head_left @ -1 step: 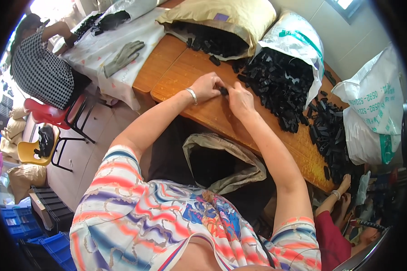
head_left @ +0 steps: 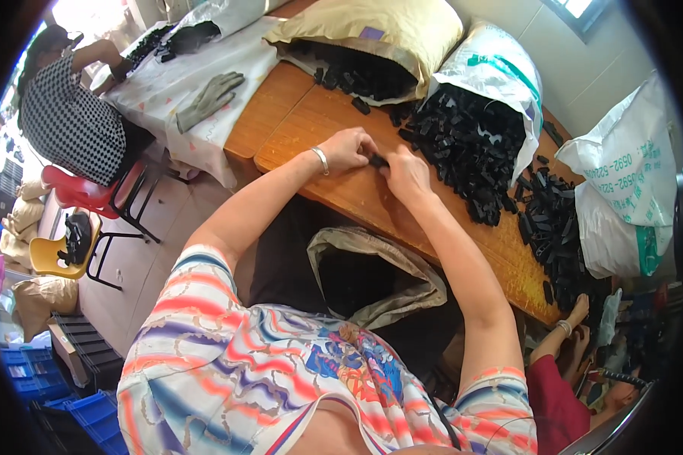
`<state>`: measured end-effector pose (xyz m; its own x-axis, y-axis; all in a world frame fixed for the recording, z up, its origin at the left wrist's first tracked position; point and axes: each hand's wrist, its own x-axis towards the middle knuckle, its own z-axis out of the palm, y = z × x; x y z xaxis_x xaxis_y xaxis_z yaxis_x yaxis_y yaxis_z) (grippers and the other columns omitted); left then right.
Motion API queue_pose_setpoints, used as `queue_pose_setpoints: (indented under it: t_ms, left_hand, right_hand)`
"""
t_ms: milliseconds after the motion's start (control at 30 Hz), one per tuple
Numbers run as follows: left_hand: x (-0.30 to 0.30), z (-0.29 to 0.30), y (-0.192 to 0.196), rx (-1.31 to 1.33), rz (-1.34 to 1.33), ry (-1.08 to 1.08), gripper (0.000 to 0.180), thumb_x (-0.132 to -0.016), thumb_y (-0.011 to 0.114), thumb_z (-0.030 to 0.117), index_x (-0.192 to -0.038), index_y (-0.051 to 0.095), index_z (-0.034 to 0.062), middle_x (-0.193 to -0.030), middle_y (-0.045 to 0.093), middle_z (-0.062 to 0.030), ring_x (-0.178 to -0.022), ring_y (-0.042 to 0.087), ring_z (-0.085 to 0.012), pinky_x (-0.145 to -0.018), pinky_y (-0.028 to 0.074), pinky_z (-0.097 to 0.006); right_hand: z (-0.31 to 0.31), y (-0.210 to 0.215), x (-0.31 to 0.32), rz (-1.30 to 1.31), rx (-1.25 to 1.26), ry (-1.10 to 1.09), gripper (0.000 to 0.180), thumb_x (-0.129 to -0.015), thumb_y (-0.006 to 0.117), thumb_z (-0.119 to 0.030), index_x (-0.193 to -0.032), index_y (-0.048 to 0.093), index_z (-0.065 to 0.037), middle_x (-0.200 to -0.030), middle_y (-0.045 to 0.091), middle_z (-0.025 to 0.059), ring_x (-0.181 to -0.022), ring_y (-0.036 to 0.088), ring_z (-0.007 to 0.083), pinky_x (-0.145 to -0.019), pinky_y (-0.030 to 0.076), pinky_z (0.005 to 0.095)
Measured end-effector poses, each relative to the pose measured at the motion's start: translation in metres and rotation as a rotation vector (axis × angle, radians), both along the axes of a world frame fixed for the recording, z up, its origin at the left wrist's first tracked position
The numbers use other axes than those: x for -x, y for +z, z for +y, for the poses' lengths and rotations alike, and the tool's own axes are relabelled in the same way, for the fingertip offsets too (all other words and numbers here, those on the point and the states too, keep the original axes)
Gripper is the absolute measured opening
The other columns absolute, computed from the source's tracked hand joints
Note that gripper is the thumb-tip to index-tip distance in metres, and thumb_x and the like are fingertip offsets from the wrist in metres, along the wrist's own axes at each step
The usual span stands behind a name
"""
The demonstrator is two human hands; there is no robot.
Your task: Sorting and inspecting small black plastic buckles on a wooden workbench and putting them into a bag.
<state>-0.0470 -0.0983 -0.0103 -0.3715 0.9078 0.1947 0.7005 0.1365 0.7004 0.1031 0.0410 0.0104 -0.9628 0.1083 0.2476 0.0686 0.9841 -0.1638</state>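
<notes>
My left hand (head_left: 347, 150) and my right hand (head_left: 407, 176) meet over the near edge of the wooden table (head_left: 281, 114). Between their fingertips is a small black piece (head_left: 379, 161), gripped from both sides; its exact shape is partly covered by the fingers. Just beyond my right hand, a heap of similar black pieces (head_left: 467, 144) spills from a white sack (head_left: 501, 57). A tan sack (head_left: 402, 38), lying on its side with its mouth toward me, holds more of them. Below the table edge, at my lap, an open sack (head_left: 425, 292) gapes with a dark inside.
Another black heap (head_left: 554, 227) lies at the table's right, beside a white sack (head_left: 622, 197) and a co-worker's hand (head_left: 579, 309). At left, a person in a checked top (head_left: 72, 125) sits at a covered table with a grey glove (head_left: 211, 100). Blue crates (head_left: 34, 375) stand lower left.
The black piece shows more plainly between my fingertips, and my right hand has shifted very slightly. Otherwise the scene stands as before.
</notes>
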Motion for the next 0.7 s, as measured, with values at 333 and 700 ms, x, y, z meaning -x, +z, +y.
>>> queue_pose_setpoints:
  t_ms: [333, 700]
  left_hand:
    - [0.066, 0.027, 0.001, -0.027, 0.593, 0.385, 0.039, -0.083, 0.063, 0.006, -0.122, 0.062, 0.0135, -0.116, 0.057, -0.0142, -0.110, 0.054, -0.0339, -0.097, 0.047, -0.040]
    - [0.046, 0.025, 0.010, -0.040, 0.313, 0.292, 0.032, -0.077, 0.076, 0.016, -0.098, 0.055, 0.0056, -0.095, 0.065, -0.0162, -0.094, 0.063, -0.0357, -0.082, 0.050, -0.043]
  right_hand:
    - [-0.066, -0.002, -0.160, -0.285, 0.356, 0.208, 0.027, -0.077, 0.077, -0.020, -0.100, 0.072, -0.009, -0.092, 0.064, 0.0140, -0.087, 0.066, 0.0347, -0.073, 0.055, 0.0443]
    - [0.032, 0.019, 0.014, 0.199, 0.024, -0.026, 0.012, -0.084, 0.060, -0.004, -0.093, 0.068, -0.002, -0.099, 0.062, 0.0203, -0.083, 0.066, 0.0409, -0.074, 0.055, 0.0466]
